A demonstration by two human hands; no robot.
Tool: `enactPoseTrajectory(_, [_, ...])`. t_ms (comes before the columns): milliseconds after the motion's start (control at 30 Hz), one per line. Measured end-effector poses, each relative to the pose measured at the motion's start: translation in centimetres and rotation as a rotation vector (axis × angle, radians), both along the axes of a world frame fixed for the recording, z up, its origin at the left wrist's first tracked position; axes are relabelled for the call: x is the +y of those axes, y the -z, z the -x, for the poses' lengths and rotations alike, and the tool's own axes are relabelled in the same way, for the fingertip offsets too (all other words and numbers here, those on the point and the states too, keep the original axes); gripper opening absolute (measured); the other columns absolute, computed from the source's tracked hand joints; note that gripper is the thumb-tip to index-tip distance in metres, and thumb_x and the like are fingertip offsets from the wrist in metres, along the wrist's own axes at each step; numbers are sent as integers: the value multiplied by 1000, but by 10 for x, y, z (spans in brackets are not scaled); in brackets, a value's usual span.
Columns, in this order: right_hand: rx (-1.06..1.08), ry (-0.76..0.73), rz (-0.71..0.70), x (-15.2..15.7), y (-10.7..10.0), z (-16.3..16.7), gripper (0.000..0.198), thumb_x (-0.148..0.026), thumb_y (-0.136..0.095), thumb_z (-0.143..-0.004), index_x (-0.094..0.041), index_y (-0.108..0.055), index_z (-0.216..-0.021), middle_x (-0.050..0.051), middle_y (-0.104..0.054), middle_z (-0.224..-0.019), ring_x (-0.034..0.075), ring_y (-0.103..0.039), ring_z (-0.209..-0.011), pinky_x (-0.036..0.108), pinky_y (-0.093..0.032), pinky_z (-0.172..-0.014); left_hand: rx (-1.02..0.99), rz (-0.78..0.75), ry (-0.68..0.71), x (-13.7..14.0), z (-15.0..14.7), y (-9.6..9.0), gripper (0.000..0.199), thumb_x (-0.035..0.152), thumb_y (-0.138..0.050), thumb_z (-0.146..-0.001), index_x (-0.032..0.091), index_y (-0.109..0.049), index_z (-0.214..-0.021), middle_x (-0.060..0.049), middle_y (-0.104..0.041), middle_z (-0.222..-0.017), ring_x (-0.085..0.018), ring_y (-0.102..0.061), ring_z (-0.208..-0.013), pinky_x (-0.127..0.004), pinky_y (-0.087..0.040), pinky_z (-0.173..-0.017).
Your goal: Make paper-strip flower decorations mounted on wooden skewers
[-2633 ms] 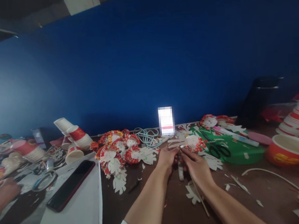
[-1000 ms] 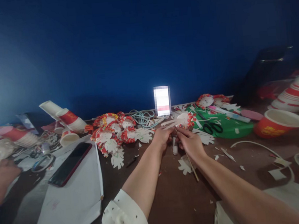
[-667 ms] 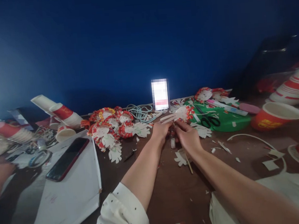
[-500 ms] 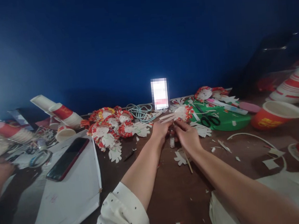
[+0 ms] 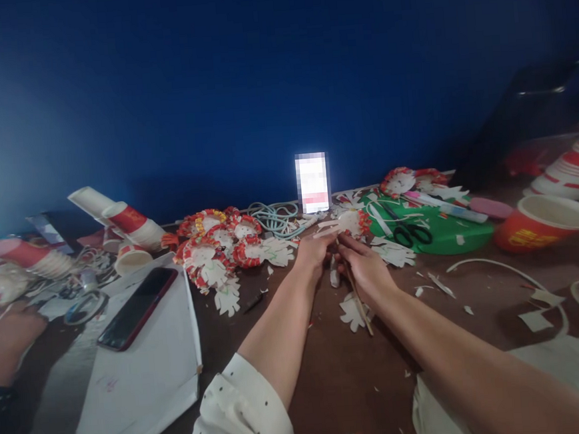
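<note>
Over the middle of the table my hands meet, fingers bent inward. My left hand point(image 5: 316, 253) is closed at the near edge of a paper cutout point(image 5: 354, 223) with a white middle and a red fringe. Pale strips point(image 5: 328, 228) stick out above its fingers. My right hand point(image 5: 368, 269) is closed beside it, fingertips near the cutout; a thin stick point(image 5: 360, 303) slants down from its fingers. A small whitish object point(image 5: 334, 278) shows between the hands, partly hidden. Under the stick lies a white fringed paper piece point(image 5: 351, 314).
Left are red-and-white cutouts point(image 5: 205, 257), a phone point(image 5: 139, 308) on a white board point(image 5: 147, 382), tipped paper cups point(image 5: 137, 222) and another person's hand point(image 5: 13, 336). Right are black scissors point(image 5: 412, 234) on green sheet point(image 5: 461, 238), a red cup point(image 5: 545, 223) and a white cord point(image 5: 504, 268).
The view has shifted slightly, so most things sit a little farther right. The stick now shows longer below my right hand. Both hands stay together at the cutout.
</note>
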State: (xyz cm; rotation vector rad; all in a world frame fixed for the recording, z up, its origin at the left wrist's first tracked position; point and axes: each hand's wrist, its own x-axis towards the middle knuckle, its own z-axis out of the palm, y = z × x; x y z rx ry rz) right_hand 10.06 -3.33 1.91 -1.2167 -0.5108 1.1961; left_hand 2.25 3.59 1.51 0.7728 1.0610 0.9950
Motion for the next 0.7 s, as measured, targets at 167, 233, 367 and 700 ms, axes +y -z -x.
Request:
enactPoseTrajectory(167, [57,39,-26,-2,-1,2,57,-28,-80,-66,-15,-72,-121,-1,-66,-63,8,-51,-45,18,-41,-40,-33,28,16,-4,-1,-8,25,24,-85,-67,11,-65,-76,1,-60,-55,-7,-48,-39,-19,-35,-39])
enactPoseTrajectory(233, [41,49,-31,-1,1,3,56,-30,-82,-64,-15,-74,-117,-2,-65,-61,8,-50,-44,18,-40,-38,-38,50,26,-5,-1,-9,23,23,-83,-68,12,-63,-72,1,-58,-53,-6,-46,-38,-19,-34,-38])
enactPoseTrajectory(367, [28,73,-53,1,9,3,56,-37,-84,-62,-16,-75,-114,-3,-64,-59,7,-48,-41,18,-38,-37,-57,-8,19,-6,-1,-9,21,21,-83,-68,11,-65,-77,1,-60,-57,-6,-46,-40,-19,-33,-39])
enactPoseTrajectory(700, [-53,68,-79,3,17,-3,54,-45,-81,-62,-15,-76,-107,-4,-57,-56,8,-43,-43,21,-32,-40,-87,-45,16,-5,0,-9,32,23,-87,-60,12,-66,-81,2,-59,-58,-6,-47,-44,-18,-30,-40])
